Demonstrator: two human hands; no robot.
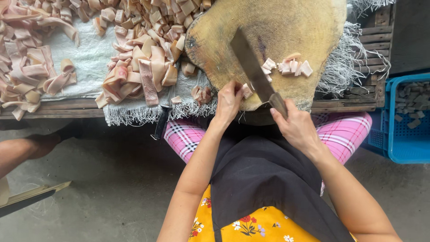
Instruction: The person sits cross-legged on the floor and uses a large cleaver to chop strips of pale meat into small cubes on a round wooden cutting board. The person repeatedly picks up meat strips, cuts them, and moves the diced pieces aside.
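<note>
Strip (247,91) of pale meat lies at the block's (286,27) near edge, pinched by the left hand (229,102). Just right of it, the right hand (293,126) grips the cleaver (253,67), blade running up-left across the block. Cut pieces (293,66) sit beyond.

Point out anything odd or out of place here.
A black-handled tool hangs off the table edge, tipped toward the floor. The white cloth under the chopping block is badly frayed. Otherwise nothing stands out.
</note>
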